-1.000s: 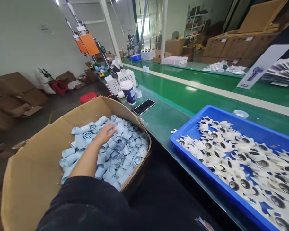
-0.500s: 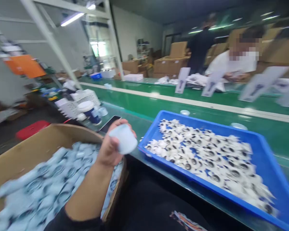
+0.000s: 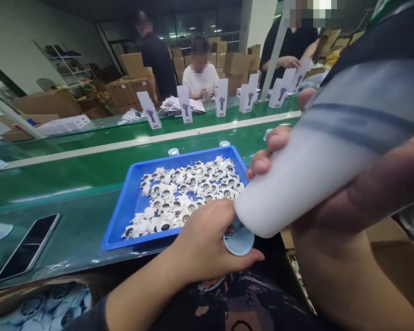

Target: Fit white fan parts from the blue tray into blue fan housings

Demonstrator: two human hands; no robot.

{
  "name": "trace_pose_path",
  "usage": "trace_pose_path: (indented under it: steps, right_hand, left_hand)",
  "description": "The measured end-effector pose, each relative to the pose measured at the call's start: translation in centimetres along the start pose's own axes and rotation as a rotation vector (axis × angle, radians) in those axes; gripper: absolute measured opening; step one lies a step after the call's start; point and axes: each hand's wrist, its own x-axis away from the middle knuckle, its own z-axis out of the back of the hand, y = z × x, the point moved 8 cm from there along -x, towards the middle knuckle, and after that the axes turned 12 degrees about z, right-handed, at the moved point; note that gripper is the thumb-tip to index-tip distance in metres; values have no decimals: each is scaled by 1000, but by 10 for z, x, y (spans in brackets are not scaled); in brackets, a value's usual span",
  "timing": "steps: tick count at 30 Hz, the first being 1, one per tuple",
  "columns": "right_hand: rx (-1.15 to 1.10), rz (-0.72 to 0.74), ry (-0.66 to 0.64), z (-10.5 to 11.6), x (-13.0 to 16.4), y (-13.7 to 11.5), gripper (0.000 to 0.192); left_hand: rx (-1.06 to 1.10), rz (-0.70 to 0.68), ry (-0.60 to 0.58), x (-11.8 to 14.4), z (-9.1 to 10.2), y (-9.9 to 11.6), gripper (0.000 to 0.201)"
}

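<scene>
Left hand (image 3: 207,246) gripped a small pale cap (image 3: 239,240) right under the bottle's low end; right hand (image 3: 272,154) held the white bottle (image 3: 307,179), its long axis tilted down-left toward that cap.

Left hand (image 3: 207,241) curled closed (palm down); right hand (image 3: 279,151) gripping.

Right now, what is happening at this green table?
A person holds a small pale blue plastic cap in the left hand and a long white plastic tube in the right hand, the cap just under the tube's end. Behind them, a blue plastic tray of white fan-shaped parts sits on the green conveyor table. Other people work across it.
</scene>
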Motion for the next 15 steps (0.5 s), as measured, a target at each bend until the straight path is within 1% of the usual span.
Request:
trace_pose_path:
  steps: [1, 2, 4, 6, 9, 11, 12, 13, 14, 15]
  right_hand:
    - [-41, -10, 21, -1, 1, 2, 62]
    - [-66, -5, 11, -4, 3, 4, 57]
    - [-88, 8, -60, -8, 8, 9, 52]
    - [-88, -2, -82, -5, 12, 15, 49]
    - [-162, 29, 19, 5, 12, 14, 54]
    - [-147, 41, 43, 6, 9, 12, 60]
    - [-79, 35, 24, 4, 8, 11, 61]
    - [35, 29, -15, 2, 7, 11, 61]
    - [203, 29, -80, 0, 7, 12, 59]
    - [395, 37, -159, -1, 7, 13, 57]
  left_hand:
    - [6, 2, 3, -1, -2, 1, 38]
    - [14, 8, 3, -2, -3, 1, 36]
    - [32, 25, -2, -3, -6, 0, 35]
    - [52, 39, 1, -4, -9, -4, 35]
    - [79, 43, 11, -5, -11, -7, 36]
    - [76, 54, 5, -7, -14, -6, 35]
    - [72, 69, -7, -8, -15, -5, 36]
    - [67, 91, -22, -9, -17, -5, 37]
    - [61, 118, -50, -10, -18, -5, 40]
    - [50, 142, -86, -10, -19, -6, 48]
